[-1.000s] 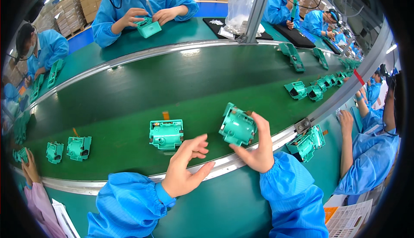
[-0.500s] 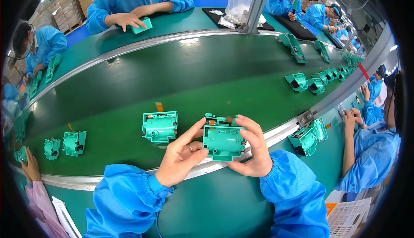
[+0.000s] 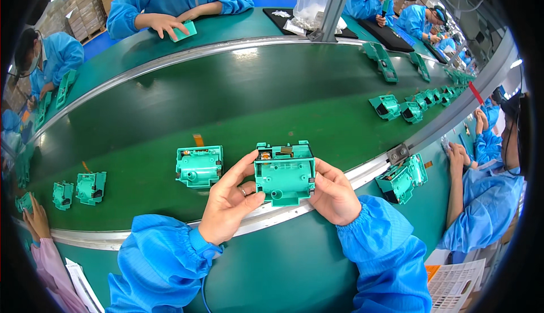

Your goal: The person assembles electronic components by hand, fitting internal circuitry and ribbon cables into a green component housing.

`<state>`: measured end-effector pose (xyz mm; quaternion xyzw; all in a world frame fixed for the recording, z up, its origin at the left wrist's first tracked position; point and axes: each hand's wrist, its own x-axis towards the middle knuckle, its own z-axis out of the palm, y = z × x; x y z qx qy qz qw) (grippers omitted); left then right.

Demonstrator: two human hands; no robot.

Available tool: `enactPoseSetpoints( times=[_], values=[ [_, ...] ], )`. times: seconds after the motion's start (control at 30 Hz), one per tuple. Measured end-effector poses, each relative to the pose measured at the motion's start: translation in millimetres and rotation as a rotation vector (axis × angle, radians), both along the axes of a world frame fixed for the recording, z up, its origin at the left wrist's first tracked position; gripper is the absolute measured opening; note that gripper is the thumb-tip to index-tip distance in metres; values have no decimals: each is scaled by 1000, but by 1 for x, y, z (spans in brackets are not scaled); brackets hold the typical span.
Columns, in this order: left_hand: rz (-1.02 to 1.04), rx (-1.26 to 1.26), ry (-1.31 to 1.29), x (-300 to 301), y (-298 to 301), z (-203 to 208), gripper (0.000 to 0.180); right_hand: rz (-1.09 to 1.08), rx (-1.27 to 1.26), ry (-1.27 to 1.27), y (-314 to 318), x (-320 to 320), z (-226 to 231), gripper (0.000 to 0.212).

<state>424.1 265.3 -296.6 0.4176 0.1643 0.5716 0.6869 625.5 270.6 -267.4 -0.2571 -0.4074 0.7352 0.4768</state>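
Between my two hands is a green plastic housing [image 3: 285, 176] with a boxy frame, dark and copper-coloured parts along its top edge and a round boss near its lower left. My left hand [image 3: 231, 199], with a ring on one finger, grips its left side. The thumb and fingers of my right hand [image 3: 335, 193] hold its right side. The housing is above the near metal rail of the belt. Just left of it, a similar green housing [image 3: 199, 167] lies on the belt, an orange flat cable sticking up from its top.
More housings [image 3: 91, 187] lie on the green belt [image 3: 187, 103] at left and far right. Two housings [image 3: 401, 180] rest on the bench beside a grey metal post [image 3: 447, 114]. A co-worker's hand [image 3: 37, 219] reaches in at far left; other people in blue sit around.
The housing in my hands has risen slightly and shifted left, its top tilting into clearer view. My right fingers have moved from its upper edge to its side. Housings on the belt appear shifted slightly left.
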Motion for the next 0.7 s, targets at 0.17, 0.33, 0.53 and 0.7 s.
enactPoseSetpoints(
  times=[0.17,0.33,0.53,0.7],
  values=[
    [-6,17,23,0,0,0,63,55,-32,42,1,1,0,41],
    [-21,30,14,-2,-1,-1,63,42,-53,35,-1,-3,4,40],
    [-12,31,-1,-2,0,-3,63,51,-45,36,-1,-3,4,41],
    [-11,27,2,0,0,-4,63,43,-51,35,-1,-1,2,43]
  ],
)
